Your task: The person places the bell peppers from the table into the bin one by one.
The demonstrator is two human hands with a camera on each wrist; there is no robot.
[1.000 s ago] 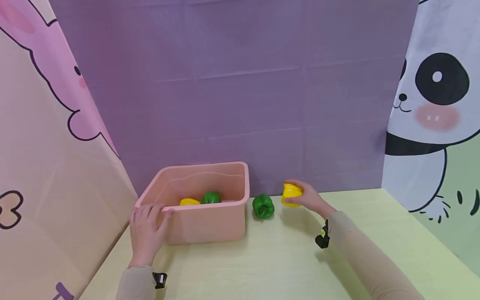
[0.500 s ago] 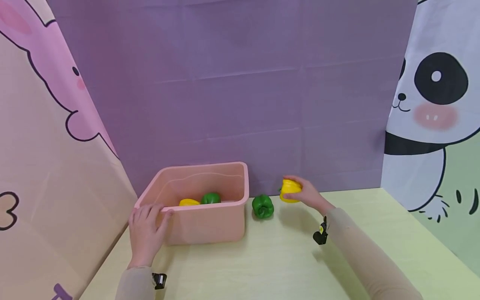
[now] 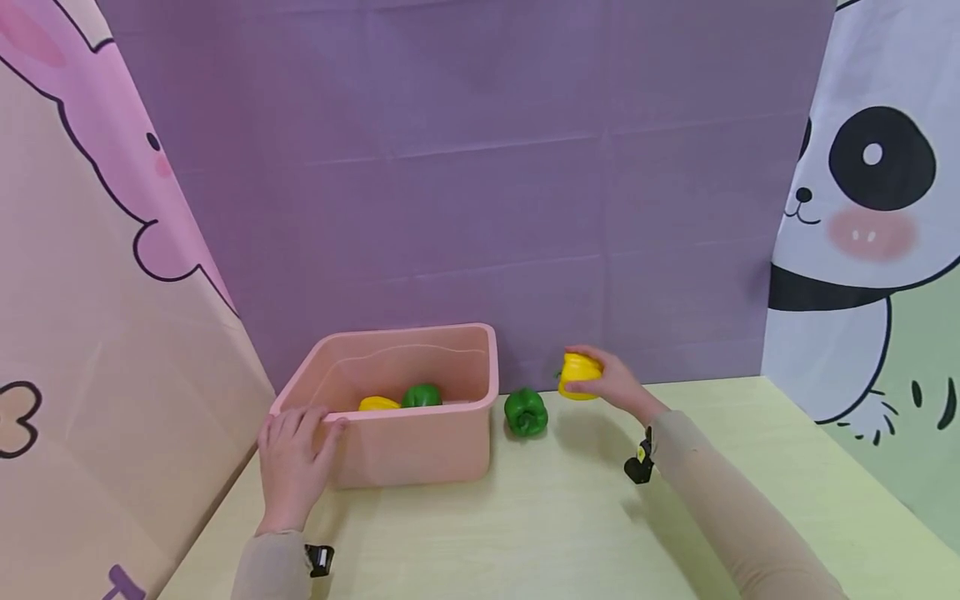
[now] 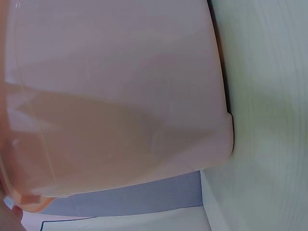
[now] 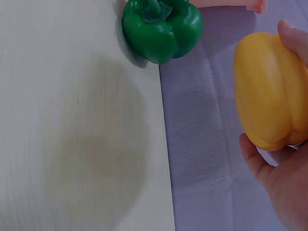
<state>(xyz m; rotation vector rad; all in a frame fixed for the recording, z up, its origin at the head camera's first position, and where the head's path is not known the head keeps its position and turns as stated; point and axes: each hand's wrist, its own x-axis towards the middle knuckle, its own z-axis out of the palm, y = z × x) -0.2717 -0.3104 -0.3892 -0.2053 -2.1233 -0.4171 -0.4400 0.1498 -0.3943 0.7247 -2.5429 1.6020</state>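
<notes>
Down at the lower left of the head view, the left hand (image 3: 291, 467) rests on the near left corner of the pink bin (image 3: 420, 450), its fingers (image 3: 300, 421) curled over the rim and the thumb against the front wall; the left wrist view shows only that wall (image 4: 120, 96) filling the frame above the pale desk (image 4: 269, 96). Inside the bin, low in the middle of the frame, lie 2 peppers, a yellow one (image 3: 378, 404) and a green one (image 3: 422, 395), touching each other. Just right of the bin a green pepper (image 3: 526, 412) sits on the desk (image 3: 525, 517). Further right, the right hand (image 3: 611, 385) holds a yellow pepper (image 3: 579, 376) lifted off the desk, fingers clamped around it; the right wrist view shows it (image 5: 272, 89) at the right edge, between fingertip and thumb.
</notes>
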